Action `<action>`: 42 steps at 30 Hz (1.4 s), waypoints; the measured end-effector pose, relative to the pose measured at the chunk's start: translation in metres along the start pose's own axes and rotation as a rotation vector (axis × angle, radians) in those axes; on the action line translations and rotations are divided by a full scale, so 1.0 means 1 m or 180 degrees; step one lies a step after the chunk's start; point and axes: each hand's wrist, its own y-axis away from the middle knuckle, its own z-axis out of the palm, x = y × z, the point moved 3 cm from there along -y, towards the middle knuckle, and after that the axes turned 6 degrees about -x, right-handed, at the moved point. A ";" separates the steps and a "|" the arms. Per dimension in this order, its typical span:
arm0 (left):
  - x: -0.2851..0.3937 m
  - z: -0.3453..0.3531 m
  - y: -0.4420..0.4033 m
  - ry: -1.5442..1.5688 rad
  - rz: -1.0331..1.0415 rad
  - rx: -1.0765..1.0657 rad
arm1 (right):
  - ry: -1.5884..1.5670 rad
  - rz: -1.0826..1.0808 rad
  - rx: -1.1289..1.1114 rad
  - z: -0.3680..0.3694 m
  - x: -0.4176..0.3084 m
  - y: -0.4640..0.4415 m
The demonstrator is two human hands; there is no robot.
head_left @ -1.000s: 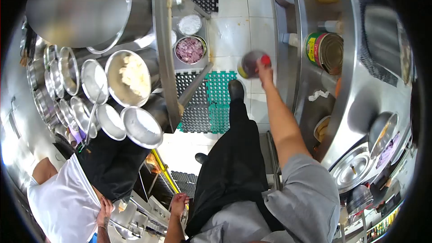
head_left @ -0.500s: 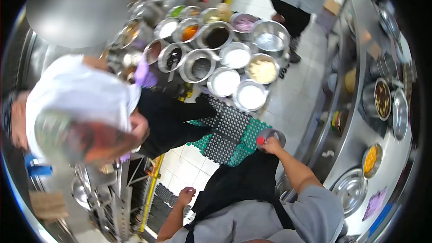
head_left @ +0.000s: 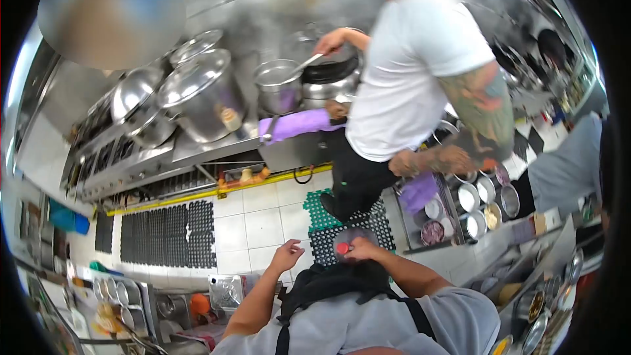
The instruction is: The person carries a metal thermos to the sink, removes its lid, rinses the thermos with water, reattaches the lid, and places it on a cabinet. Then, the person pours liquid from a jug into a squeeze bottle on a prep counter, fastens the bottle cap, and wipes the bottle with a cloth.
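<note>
In front of my apron, my right hand (head_left: 363,248) is closed at the top of a see-through jug with a red cap (head_left: 343,248). I look down on the jug from above, so most of its body is hard to make out. My left hand (head_left: 287,256) hangs in the air over the white floor tiles, fingers loosely apart, with nothing in it. Ahead of me a co-worker in a white shirt (head_left: 414,59) grips a long handle (head_left: 309,62) that reaches into a steel pot (head_left: 278,89) on the stove.
Large lidded stockpots (head_left: 204,102) stand on the range to the left. A yellow pipe (head_left: 164,204) runs along its front. Black rubber mats (head_left: 164,235) cover part of the floor. Right of the co-worker are steel containers of ingredients (head_left: 470,197) and another person in grey (head_left: 568,164).
My view has swung left, from the ingredient containers to the stove. The co-worker now appears ahead of me. The red-capped jug stays in my right hand.
</note>
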 end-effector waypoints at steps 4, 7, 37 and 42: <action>0.051 -0.048 0.025 -0.0037 0.1020 0.0375 | 0.0409 -0.0956 -0.0527 -0.010 -0.105 -0.056; 0.069 -0.083 0.045 -0.0503 0.1269 0.0708 | 0.0286 -0.1403 -0.1023 -0.041 -0.204 -0.057; -0.139 -0.387 0.159 -0.0791 -0.2019 0.3433 | 0.2439 -0.3705 -0.2691 0.114 -0.669 -0.339; -0.176 -0.484 0.192 -0.0534 -0.2538 0.3340 | 0.2476 -0.3695 -0.2628 0.121 -0.777 -0.355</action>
